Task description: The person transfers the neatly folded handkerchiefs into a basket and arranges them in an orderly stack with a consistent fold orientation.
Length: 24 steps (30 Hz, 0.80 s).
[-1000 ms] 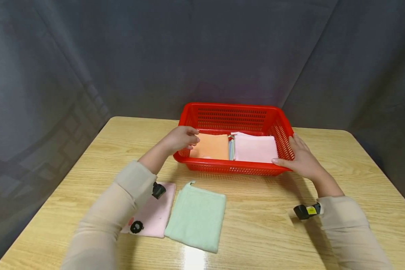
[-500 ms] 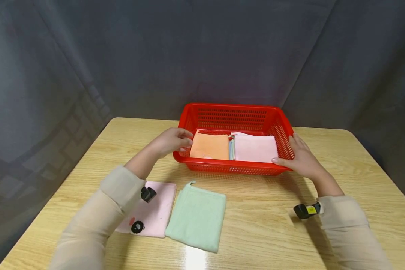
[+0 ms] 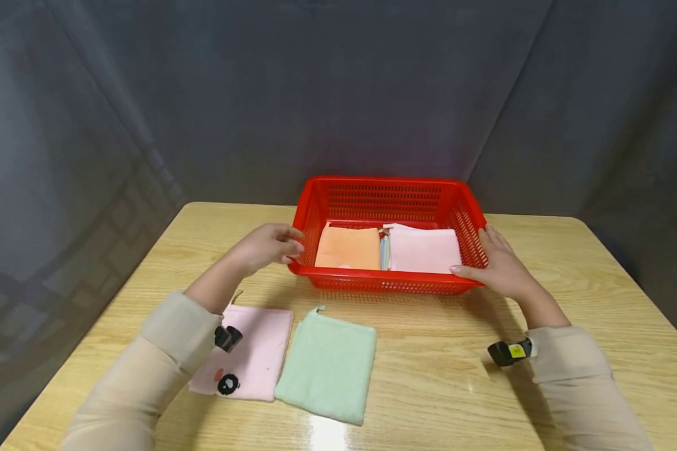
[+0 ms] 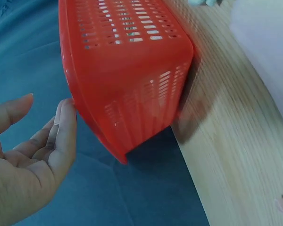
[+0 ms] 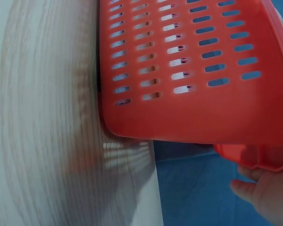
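Work looks part done — orange cloth (image 3: pixel 348 247) and pink cloth (image 3: pixel 424 250) lie in basket (image 3: pixel 395 282); outside it, on table (image 3: pixel 440 376), green cloth (image 3: pixel 328 366) at 7 o'clock, eyed cloth (image 3: pixel 262 344) at 8. Left hand (image 3: pixel 265 247) loosely spread at basket's 9 — right hand (image 3: pixel 502 266) grips corner at 4

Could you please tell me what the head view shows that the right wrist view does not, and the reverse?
Only the head view shows the left hand, the orange cloth in the red basket, and two cloths in front of it: the green cloth and the pink cloth with a round black mark.

Only the right wrist view shows the ribbed underside of the basket's end rim, beside the fingers.

Both show the basket, part of the right hand, the wooden table and the hanging backdrop.
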Each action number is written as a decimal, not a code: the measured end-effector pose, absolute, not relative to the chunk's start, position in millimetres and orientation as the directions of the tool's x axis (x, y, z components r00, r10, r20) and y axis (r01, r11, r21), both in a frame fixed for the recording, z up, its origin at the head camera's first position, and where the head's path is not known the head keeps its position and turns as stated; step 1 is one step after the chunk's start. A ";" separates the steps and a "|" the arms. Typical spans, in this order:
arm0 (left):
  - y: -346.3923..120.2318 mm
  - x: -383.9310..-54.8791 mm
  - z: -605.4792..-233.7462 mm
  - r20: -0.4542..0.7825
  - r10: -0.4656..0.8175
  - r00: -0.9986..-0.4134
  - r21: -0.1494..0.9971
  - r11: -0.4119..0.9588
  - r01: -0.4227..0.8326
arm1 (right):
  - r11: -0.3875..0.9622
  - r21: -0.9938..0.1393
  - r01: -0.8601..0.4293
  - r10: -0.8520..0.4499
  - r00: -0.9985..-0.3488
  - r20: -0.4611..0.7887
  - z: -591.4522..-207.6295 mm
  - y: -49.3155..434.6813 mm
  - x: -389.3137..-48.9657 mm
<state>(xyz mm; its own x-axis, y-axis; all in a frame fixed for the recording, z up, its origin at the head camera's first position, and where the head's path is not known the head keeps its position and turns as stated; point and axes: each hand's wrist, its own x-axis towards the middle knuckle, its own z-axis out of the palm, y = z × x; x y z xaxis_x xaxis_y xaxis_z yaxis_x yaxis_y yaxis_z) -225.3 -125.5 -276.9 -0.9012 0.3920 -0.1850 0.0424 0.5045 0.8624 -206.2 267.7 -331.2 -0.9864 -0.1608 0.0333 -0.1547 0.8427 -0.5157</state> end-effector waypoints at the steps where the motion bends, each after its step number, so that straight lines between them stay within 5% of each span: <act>1: -127.2 -224.9 -277.3 -0.186 0.386 -0.903 0.862 0.505 0.038 | 0.843 -0.516 -0.153 -0.160 -0.987 0.031 -331.1 267.5 -206.1; 17: -151.7 -228.9 -289.0 -0.196 0.295 -0.935 0.831 0.556 0.001 | 0.843 -0.514 -0.159 -0.168 -0.985 0.030 -329.6 266.0 -203.9; 24: -157.4 -227.4 -298.4 -0.274 0.325 -0.905 0.792 0.610 -0.020 | 0.849 -0.508 -0.148 -0.157 -0.987 0.025 -329.6 266.1 -204.2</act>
